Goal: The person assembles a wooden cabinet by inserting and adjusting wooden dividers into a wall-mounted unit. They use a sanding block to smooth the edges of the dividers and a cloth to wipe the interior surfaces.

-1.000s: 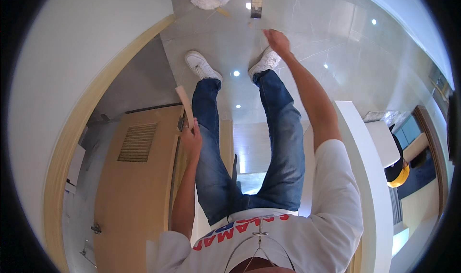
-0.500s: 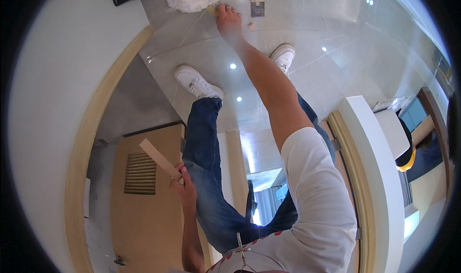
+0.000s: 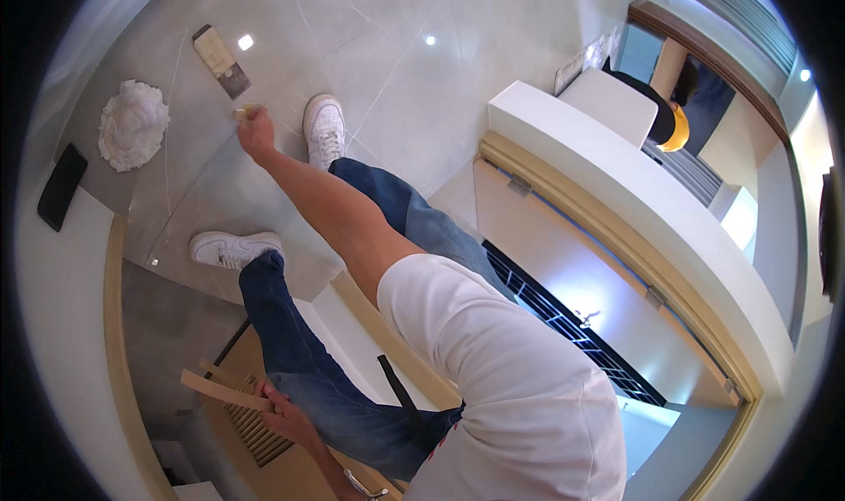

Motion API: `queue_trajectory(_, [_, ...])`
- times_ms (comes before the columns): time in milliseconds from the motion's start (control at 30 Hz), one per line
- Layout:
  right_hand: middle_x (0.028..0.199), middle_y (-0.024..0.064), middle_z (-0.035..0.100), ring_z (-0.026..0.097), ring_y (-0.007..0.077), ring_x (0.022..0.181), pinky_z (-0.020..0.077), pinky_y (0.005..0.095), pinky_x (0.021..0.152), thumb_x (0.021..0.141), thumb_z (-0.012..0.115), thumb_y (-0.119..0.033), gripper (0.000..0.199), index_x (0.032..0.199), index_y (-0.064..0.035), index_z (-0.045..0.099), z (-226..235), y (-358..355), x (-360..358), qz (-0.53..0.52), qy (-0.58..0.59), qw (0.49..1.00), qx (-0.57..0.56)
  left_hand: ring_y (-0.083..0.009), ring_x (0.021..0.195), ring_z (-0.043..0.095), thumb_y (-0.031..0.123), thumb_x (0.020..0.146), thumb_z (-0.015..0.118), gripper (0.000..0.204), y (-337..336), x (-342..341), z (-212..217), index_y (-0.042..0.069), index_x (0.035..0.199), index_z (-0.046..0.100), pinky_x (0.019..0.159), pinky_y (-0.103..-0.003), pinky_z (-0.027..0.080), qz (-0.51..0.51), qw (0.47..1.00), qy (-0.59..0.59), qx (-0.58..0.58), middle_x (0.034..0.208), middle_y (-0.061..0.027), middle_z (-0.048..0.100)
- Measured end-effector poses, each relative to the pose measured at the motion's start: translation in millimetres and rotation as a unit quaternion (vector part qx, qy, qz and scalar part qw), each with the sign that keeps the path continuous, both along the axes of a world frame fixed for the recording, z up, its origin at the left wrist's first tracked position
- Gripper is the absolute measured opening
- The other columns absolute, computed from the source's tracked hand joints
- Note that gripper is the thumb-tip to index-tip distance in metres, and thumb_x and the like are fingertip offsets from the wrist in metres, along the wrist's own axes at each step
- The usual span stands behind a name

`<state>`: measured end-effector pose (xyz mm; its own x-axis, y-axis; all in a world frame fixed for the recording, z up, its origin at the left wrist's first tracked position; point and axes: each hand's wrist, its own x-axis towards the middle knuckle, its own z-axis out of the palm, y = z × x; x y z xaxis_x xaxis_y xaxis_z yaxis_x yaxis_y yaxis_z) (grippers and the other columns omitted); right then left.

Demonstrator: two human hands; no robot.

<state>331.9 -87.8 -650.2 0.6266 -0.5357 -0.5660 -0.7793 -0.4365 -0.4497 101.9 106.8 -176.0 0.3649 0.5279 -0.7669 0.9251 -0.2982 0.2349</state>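
My left hand (image 3: 286, 417) is closed round one end of a flat, thin wooden strip (image 3: 224, 392), held low beside my left knee. My right arm reaches down to the floor, and my right hand (image 3: 256, 133) is closed, pinching a small yellowish piece (image 3: 246, 111) whose kind I cannot make out. Just beyond those fingertips lies a scraper-like flat tool (image 3: 220, 61), pale along most of its length with a grey end toward me. To its left a crumpled white cloth (image 3: 132, 125) rests in a heap, apart from both hands.
A black flat oblong object (image 3: 62, 187) lies at the far left by the white wall. My white shoes (image 3: 325, 131) stand apart on glossy grey tiles (image 3: 387, 87). A door with a slatted vent (image 3: 260, 439) is near my left hand; a wood-trimmed white wall end (image 3: 607, 171) rises right.
The view has swung, shifting the floor things leftward. My right hand has moved away from the cloth to near the tool's grey end. My left hand still grips the wooden strip.
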Motion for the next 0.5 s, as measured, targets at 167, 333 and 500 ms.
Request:
queue_trajectory(167, [0.096,0.0177,0.069,0.067,0.0352,0.091,0.0527,0.0433,0.081,0.083,0.072,-0.02,0.033,0.109,-0.0045,0.058,-8.2,31.1,44.5,-0.063,-0.063,0.981,0.17,-0.0185,0.074,0.057,0.025,0.107,0.055,0.034,-4.6,4.2,-4.1,-0.005,0.117,0.067,0.064,-0.032,0.049,-0.021,1.0,0.007,0.002,0.099,-0.0128,0.068])
queue_trajectory(333, [0.095,0.0154,0.069,0.068,0.0333,0.091,0.0525,0.0432,0.081,0.083,0.07,-0.015,0.031,0.111,-0.0059,0.06,52.7,35.2,57.8,0.047,-0.054,0.98,0.187,-0.0176,0.074,0.057,0.025,0.107,0.055,0.033,-17.1,14.6,1.0,-0.003,0.118,0.067,0.066,-0.033,0.049,-0.04,0.999,0.006,-0.011,0.093,-0.011,0.067])
queue_trajectory(500, [0.102,0.0183,0.069,0.066,0.0382,0.099,0.0523,0.0471,0.087,0.08,0.067,-0.012,0.032,0.111,-0.0093,0.064,63.7,-41.8,7.6,0.195,-0.055,0.977,0.063,-0.0189,0.079,0.06,0.029,0.106,0.055,0.034,-25.7,14.7,4.8,0.0,0.119,0.068,0.073,-0.034,0.051,-0.001,0.999,0.023,-0.035,0.096,-0.0112,0.068])
